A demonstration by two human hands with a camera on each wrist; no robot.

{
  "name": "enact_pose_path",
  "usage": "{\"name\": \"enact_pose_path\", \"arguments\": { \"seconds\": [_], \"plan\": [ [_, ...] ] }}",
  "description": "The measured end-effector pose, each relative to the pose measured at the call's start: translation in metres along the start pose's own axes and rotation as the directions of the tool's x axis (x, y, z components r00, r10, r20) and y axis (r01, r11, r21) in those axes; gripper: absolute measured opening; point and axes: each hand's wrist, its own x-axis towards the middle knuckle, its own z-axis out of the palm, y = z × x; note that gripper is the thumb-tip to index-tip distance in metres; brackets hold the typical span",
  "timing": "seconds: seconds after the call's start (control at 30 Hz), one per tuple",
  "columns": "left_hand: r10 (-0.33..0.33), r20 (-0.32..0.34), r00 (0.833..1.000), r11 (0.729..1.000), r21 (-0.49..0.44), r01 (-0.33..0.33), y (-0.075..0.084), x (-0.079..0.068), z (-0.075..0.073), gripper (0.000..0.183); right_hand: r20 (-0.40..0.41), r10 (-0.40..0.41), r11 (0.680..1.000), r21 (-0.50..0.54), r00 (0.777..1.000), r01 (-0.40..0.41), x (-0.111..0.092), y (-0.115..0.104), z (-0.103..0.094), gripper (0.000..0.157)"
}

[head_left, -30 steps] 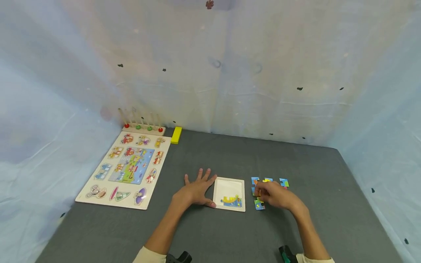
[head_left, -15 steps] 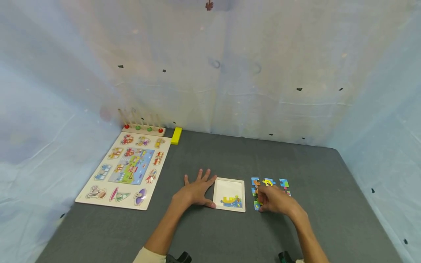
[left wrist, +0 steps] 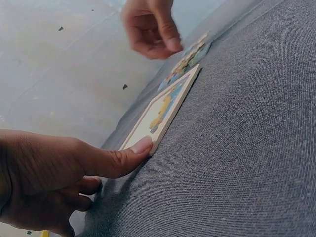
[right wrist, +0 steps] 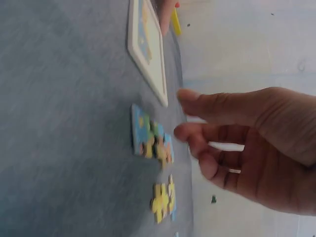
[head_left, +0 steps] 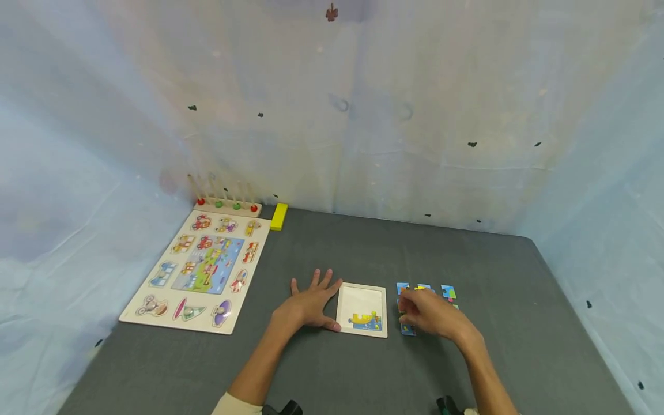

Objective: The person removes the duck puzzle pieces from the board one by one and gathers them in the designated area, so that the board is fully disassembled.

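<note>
My left hand (head_left: 309, 304) lies with fingers spread beside a small wooden puzzle tray (head_left: 353, 290). In the left wrist view its thumb presses on the tray's edge. Several joined yellow and blue jigsaw pieces (head_left: 367, 324) fill the lower right part of the tray. Over the loose jigsaw pieces (right wrist: 142, 131) to the right of the tray hovers my right hand (head_left: 432, 313). Its fingers are loosely bent, and the right wrist view shows a gap between thumb and forefinger with nothing in it. From the head, this hand hides some of the pieces.
A large picture puzzle board (head_left: 142, 290) lies at the left. Behind it stands a peg rack (head_left: 228, 206) with red and green beads, next to a yellow block (head_left: 279, 217). Pale curtains (head_left: 394, 115) surround the grey table (head_left: 311, 369).
My right hand has shifted slightly about the loose pieces, first toward the nearest one, then back up and a little left. The left hand and tray hold still.
</note>
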Motion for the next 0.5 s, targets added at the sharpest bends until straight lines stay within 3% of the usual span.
{"name": "enact_pose_path", "arguments": {
  "seconds": [0.27, 0.5],
  "plan": [
    [-0.014, -0.002, 1.000, 1.000, 0.000, 0.014, -0.002, -0.001, 0.000, 0.106, 0.039, -0.092, 0.996, 0.010, 0.995, 0.092, 0.032, -0.024, 0.017, 0.020],
    [0.001, 0.010, 1.000, 1.000, 0.002, -0.001, -0.001, 0.000, 0.001, 0.106, 0.083, -0.060, 0.997, -0.038, 0.995, 0.064, 0.043, -0.028, 0.038, 0.018]
  ]
}}
